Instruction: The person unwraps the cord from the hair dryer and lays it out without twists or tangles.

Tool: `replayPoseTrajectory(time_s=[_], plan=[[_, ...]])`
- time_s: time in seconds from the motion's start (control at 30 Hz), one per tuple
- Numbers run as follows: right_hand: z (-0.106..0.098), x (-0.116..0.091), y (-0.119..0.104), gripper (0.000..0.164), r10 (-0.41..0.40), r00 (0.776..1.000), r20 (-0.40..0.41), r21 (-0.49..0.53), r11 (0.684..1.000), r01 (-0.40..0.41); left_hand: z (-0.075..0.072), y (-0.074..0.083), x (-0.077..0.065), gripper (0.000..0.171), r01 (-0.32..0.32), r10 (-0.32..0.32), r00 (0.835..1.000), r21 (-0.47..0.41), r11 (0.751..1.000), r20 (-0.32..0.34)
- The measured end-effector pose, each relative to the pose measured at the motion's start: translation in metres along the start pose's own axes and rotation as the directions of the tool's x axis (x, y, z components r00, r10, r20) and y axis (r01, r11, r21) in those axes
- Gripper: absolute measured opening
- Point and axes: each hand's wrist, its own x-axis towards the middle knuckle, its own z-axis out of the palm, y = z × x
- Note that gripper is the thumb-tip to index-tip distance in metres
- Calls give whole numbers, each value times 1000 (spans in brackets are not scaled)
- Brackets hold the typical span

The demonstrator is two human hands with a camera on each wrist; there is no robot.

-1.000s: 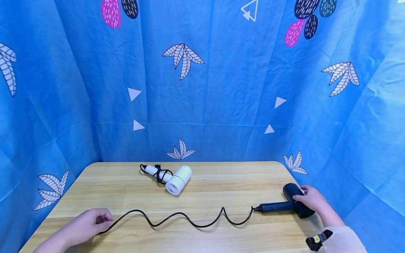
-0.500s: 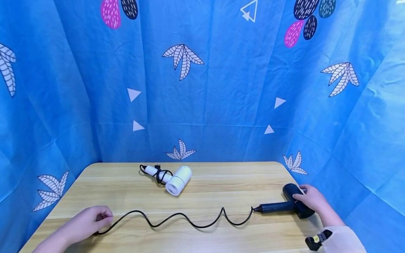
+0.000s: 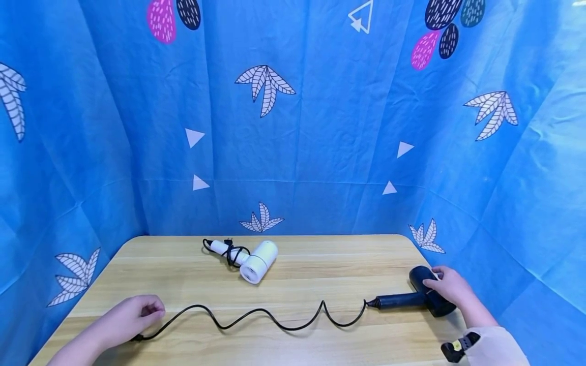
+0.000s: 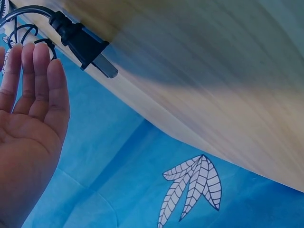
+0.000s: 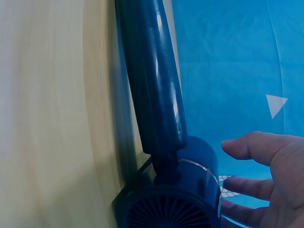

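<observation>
A dark hair dryer lies at the right side of the table, its handle turned left. From the handle a black cord runs in waves across the table to a two-pin plug at the left. My left hand hovers over the plug in the head view. In the left wrist view its fingers are straight and apart from the plug. My right hand is at the dryer's barrel, thumb and fingers extended. The right wrist view shows its fingertips right beside the barrel.
A white hair dryer lies at the back left of the wooden table, its black cord wound around the handle. A blue patterned curtain surrounds the table at the back and sides. A pale sleeve covers the right forearm.
My left hand has let go of the cord's plug end and lifted slightly, so the plug shows below it. My right hand and both hair dryers have stayed almost still.
</observation>
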Motion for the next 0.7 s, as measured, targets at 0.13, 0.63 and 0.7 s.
replayPoseTrajectory(time_s=[0.13, 0.63, 0.7], plan=[[-1, 0, -4, 69, -13, 1000, -1, -3, 1000, 13, 0, 0, 3, 14, -12, 12, 1000, 2, 1000, 3], [-1, 3, -12, 65, -39, 999, -13, 16, 999, 39, -4, 7, 11, 13, -47, 47, 999, 39, 998, -19], [-2, 3, -15, 64, -40, 999, -19, 20, 999, 40, -5, 8, 13, 12, -53, 54, 998, 48, 997, -23]])
